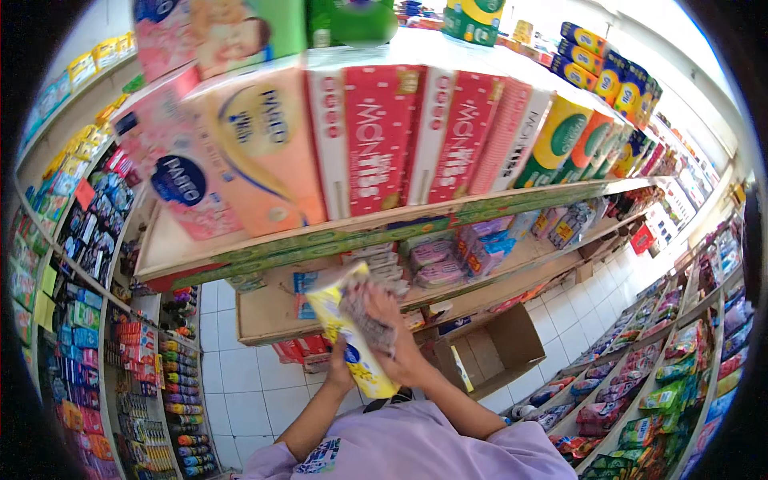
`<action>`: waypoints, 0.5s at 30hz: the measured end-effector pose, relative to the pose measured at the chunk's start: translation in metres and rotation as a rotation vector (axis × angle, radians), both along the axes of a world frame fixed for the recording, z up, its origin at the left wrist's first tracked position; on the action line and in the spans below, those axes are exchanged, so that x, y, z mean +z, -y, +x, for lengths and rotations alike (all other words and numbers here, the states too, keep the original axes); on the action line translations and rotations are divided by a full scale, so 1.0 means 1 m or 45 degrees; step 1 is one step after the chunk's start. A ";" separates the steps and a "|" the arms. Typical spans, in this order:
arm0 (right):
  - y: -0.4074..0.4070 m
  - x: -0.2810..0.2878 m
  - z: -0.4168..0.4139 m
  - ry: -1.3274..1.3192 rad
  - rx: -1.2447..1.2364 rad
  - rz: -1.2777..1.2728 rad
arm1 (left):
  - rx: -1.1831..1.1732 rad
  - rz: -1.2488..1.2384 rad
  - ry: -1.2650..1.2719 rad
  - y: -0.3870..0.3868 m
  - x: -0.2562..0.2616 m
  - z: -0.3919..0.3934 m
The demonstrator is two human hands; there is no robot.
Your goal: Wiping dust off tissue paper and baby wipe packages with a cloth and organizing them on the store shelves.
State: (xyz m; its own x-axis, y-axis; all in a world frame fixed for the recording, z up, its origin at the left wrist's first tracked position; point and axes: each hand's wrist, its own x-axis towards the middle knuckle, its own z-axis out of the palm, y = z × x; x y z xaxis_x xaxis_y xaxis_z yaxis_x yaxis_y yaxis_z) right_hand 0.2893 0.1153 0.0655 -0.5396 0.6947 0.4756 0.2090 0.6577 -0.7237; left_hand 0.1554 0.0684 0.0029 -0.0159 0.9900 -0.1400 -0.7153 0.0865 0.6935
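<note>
In front of my chest, my left hand [341, 367] grips the lower left side of a long yellow and white tissue pack [343, 336] with a dark blue logo. A crumpled grey-brown cloth [367, 327] lies against the pack's right side, under my right hand [387, 321]. My right fingers are spread over the cloth and press it to the pack. Just beyond stands a wooden shelf unit [372, 217] with upright tissue boxes, among them a peach box [258, 156] and a red box [381, 144].
An open cardboard box [510, 351] stands on the white tiled floor [237, 375] to the right, a yellow and white strip inside. Lower shelves hold wrapped pads [435, 261]. Stocked racks line the left side [138, 348] and the right side [642, 384] of the aisle.
</note>
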 end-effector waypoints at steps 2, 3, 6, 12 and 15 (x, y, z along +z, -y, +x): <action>0.036 0.008 -0.022 0.103 0.153 0.038 | 0.058 0.188 0.283 -0.001 0.010 -0.034; 0.047 0.005 -0.031 0.107 0.163 0.037 | -0.012 0.208 0.398 0.004 0.010 -0.057; 0.067 0.006 -0.061 0.054 0.276 -0.054 | 0.046 0.043 0.309 0.024 -0.007 -0.093; 0.056 -0.007 -0.115 -0.138 0.039 -0.030 | -0.223 0.192 0.311 0.068 -0.059 -0.135; 0.095 0.000 -0.136 -0.132 0.057 0.009 | 0.288 0.093 0.365 0.060 0.020 -0.132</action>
